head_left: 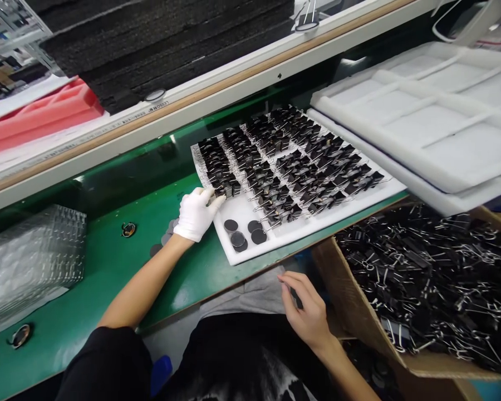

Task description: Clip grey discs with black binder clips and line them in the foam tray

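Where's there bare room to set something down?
The green table is mostly bare between the clear stack and left forearm; a smaller patch lies between that forearm and the white tray. Crowded: clips on the tray, and the box heaped with clips.

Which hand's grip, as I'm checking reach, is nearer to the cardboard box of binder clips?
Right. The right hand is just left of the cardboard box; the gloved left hand is farther off, at the left edge of the white tray.
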{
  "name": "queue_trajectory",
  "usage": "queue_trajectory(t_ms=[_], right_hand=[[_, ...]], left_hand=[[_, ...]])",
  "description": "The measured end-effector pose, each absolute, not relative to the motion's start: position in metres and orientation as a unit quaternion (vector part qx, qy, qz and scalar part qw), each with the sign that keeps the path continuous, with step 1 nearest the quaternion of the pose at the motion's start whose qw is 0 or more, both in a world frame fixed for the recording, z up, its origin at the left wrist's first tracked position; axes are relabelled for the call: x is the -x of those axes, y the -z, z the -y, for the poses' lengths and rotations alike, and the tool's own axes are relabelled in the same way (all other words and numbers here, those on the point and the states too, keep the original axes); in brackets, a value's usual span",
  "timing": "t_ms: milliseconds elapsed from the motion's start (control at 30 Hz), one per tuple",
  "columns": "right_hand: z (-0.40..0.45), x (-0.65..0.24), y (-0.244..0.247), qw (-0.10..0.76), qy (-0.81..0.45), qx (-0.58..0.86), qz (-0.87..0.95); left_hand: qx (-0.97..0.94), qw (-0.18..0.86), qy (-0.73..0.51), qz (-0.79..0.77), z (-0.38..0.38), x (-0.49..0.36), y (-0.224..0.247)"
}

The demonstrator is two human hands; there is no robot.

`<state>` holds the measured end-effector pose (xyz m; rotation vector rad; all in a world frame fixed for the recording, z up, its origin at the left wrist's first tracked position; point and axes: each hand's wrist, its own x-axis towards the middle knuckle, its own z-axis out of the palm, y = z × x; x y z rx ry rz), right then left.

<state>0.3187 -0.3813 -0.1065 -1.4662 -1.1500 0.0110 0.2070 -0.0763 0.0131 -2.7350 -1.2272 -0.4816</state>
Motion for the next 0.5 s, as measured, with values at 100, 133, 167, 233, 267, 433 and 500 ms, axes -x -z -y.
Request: queue_trajectory(t_ms=[100,133,167,233,267,433,500], right_hand=[[0.388,-0.324,0.106,0.585,0.006,0.643,0.493],[0.392,-0.328,0.106,0.576,0.018,0.648,0.498],[0.398,-0.334,0.106,0.563,0.034,0.655,0.504],[0.414,-0.352,0.108,0.53,0.071,0.676,0.506],[0.424,-0.364,0.11,0.512,0.092,0.694,0.498],[0.47,-0.442,0.124,0.397,0.2,0.824,0.351],[0.486,-0.476,0.127,0.339,0.191,0.884,0.26]], left_hand=[[0.892,0.087,0.15,0.417,0.078,-0.208,-0.012],[0.889,0.088,0.148,0.423,0.078,-0.207,-0.011],[0.888,0.081,0.146,0.429,0.077,-0.206,-0.011],[0.886,0.071,0.144,0.436,0.075,-0.203,-0.011],[0.885,0.078,0.146,0.436,0.073,-0.203,-0.013],[0.916,0.136,0.091,0.367,0.062,-0.213,-0.029],[0.925,0.129,0.056,0.352,0.067,-0.22,-0.041]])
